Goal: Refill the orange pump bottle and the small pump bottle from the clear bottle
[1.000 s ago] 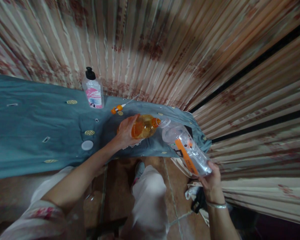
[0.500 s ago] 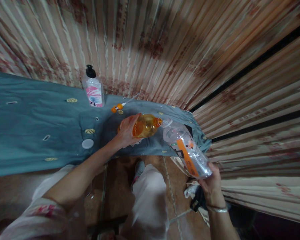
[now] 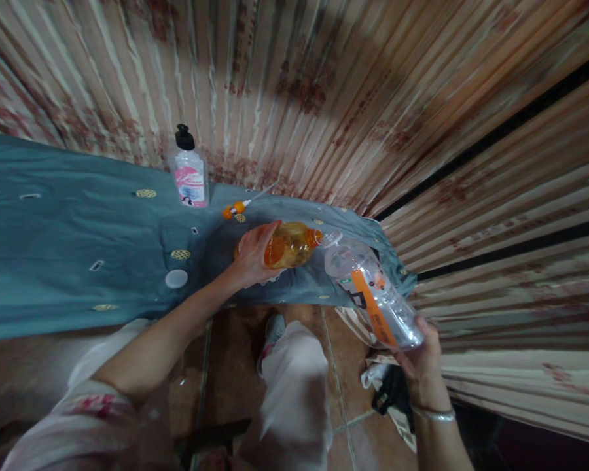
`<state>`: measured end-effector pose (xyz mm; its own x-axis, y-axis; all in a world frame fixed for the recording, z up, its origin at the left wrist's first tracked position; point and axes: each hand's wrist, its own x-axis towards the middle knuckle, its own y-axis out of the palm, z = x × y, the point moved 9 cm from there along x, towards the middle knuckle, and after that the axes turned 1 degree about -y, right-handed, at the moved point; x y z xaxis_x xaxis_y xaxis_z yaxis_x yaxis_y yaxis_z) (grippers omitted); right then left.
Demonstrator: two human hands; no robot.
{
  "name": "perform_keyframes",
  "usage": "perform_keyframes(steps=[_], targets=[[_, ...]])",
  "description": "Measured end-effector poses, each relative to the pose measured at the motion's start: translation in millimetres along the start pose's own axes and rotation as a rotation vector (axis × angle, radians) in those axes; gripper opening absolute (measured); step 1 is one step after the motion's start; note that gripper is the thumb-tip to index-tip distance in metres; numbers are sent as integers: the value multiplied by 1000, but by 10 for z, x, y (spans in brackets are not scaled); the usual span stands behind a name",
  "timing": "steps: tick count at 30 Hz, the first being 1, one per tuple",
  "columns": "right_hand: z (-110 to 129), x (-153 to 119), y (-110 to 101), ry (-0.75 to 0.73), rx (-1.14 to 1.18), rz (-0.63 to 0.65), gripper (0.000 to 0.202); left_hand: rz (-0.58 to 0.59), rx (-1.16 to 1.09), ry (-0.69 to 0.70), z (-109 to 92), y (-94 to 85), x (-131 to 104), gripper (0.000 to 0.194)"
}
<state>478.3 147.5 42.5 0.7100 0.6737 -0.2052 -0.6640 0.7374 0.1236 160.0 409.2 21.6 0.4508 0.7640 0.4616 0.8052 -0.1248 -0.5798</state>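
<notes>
My left hand (image 3: 255,256) is wrapped round an amber bottle (image 3: 294,245), tilted over so its neck points right. My right hand (image 3: 421,353) grips the base of a large clear plastic bottle (image 3: 380,294) with an orange label. The clear bottle leans up to the left, and its mouth meets the amber bottle's mouth. Whether liquid passes between them I cannot tell. An orange pump head (image 3: 234,209) with a thin tube lies behind my left hand. Left of my left forearm is a round white cap (image 3: 176,279).
A clear bottle with a black pump and pink label (image 3: 191,176) stands at the back of the teal cloth (image 3: 78,222). Pleated floral curtains (image 3: 255,85) hang behind and to the right. Dark and white items (image 3: 390,392) lie on the tiled floor.
Both bottles stay mouth to mouth in my hands. My right hand and the clear bottle appear slightly further right, while the whole view has shifted a little.
</notes>
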Motion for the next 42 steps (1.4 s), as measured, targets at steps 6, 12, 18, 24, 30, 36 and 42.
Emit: perform_keyframes(steps=[6,12,18,24,30,36,42], targets=[[17,12,-29,16,3,-6,44,0,7,13,-7,9,-8,105],[48,14,-26,-15,-1,17,39,-10,16,17,29,39,-19,110],[61,-9,-84,-23,-16,-59,40,7,24,-1,57,67,-23,110],[96,-71,-57,11,-16,-95,40,30,35,-5,45,69,-23,112],[125,-95,-17,1,-10,-70,40,22,40,-6,38,64,-24,111],[148,-99,-2,-22,-35,-35,43,35,24,-2,17,59,-27,111],[175,-115,-7,-40,-35,-53,46,56,9,-13,21,64,-24,112]])
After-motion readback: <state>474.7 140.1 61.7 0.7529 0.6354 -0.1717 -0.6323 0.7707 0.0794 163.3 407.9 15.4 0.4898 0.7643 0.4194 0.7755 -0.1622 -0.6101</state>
